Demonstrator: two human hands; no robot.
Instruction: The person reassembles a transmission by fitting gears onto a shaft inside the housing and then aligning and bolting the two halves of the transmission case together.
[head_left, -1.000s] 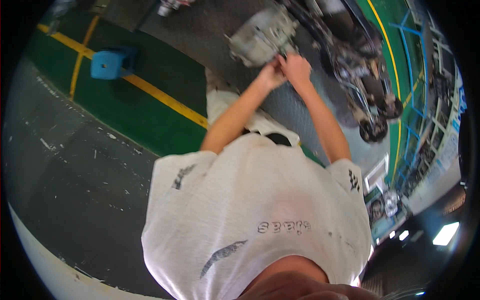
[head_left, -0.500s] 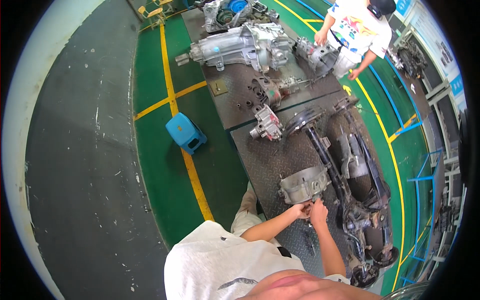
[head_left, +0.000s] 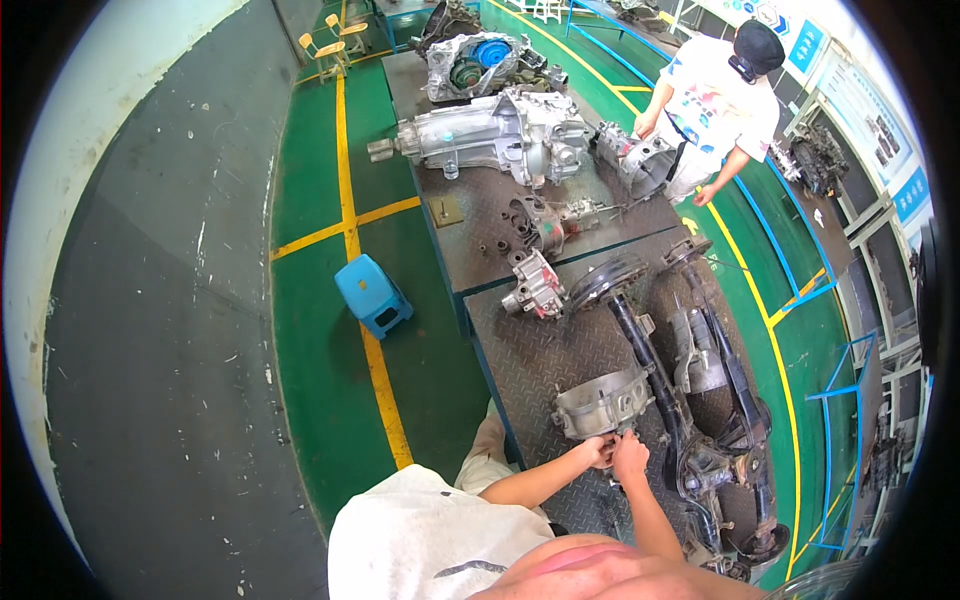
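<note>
A round, open grey metal housing [head_left: 603,402], like a bell housing, rests on the patterned metal bench [head_left: 535,350]. My left hand [head_left: 599,452] and my right hand [head_left: 629,457] are close together at its near side. The fingers of both are bent and closed in around a small spot at the housing's lower edge. What they grip there is mostly covered by the fingers and too small to name. Just right of my hands lies a long dark axle assembly [head_left: 655,380] with a brake drum [head_left: 608,278] at its far end.
Farther along stand a red-and-silver metal casing [head_left: 537,287], small loose parts and a large silver gearbox [head_left: 490,135]. A blue stool [head_left: 372,295] is on the green floor at left. Across the bench stands another person [head_left: 715,110], one hand near a bell-shaped casing [head_left: 640,163].
The view has tilted up a little, so the bench and parts sit lower in the picture. Both my hands stay at the housing's near edge, with slightly shifted fingers.
</note>
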